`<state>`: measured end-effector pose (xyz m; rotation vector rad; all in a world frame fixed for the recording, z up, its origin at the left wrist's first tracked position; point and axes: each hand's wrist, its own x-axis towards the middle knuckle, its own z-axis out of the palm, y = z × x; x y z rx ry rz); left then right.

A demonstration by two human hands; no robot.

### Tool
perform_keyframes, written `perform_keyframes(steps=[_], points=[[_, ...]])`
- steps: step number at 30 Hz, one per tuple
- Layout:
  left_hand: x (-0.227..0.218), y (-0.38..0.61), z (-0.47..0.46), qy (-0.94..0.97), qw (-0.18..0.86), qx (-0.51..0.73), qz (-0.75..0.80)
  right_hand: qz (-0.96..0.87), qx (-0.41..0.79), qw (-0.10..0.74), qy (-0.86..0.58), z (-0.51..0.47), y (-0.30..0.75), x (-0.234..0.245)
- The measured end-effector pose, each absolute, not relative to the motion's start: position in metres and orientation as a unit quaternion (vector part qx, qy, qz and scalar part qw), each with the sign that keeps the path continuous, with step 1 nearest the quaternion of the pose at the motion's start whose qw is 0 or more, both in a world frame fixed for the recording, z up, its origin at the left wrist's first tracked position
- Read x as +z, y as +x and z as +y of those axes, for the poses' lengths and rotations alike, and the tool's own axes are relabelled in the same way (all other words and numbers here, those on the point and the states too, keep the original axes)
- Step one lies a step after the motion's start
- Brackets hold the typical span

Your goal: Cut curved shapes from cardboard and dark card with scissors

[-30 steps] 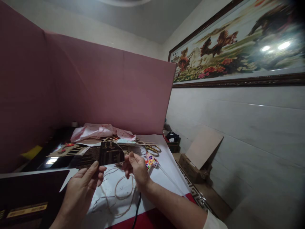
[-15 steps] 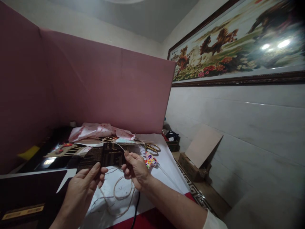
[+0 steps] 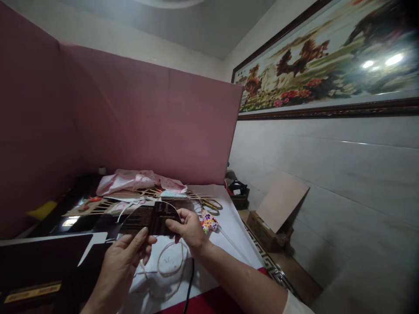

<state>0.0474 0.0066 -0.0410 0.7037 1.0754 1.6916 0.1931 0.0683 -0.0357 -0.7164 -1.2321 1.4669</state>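
Both hands hold a dark printed piece of cardboard (image 3: 153,218) with a curved top edge, above the table. My left hand (image 3: 129,253) pinches its lower left edge between thumb and fingers. At its right end my right hand (image 3: 188,229) is closed on it, thumb lying on the printed face and fingers behind. A thin white strip (image 3: 123,210) curls by the card's upper left; where it is attached I cannot tell. Below the hands, a loop of twine (image 3: 170,272) lies on the white sheet (image 3: 225,244).
Scissors (image 3: 211,205) and a flower-patterned piece on a stick (image 3: 208,221) lie at right. Thin wooden sticks (image 3: 104,205) and pink cloth (image 3: 131,181) are behind. A black printed cardboard sheet (image 3: 49,266) covers the left front. A black cable (image 3: 189,283) crosses the front. Pink panels (image 3: 147,117) stand behind.
My right hand has shifted from the card's curved upper edge to a fuller grip on its right end, thumb on its face. More of the card's curved outline shows now.
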Motion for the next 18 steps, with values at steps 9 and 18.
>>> perform_keyframes(steps=[9,18], points=[[-0.033,0.038,-0.002,0.363,0.443,0.700,0.427,-0.464,0.646,0.541,-0.274,0.068,0.193,-0.043],[-0.030,0.033,-0.002,0.340,0.462,0.699,0.427,-0.459,0.671,0.516,-0.268,0.063,0.198,-0.031]])
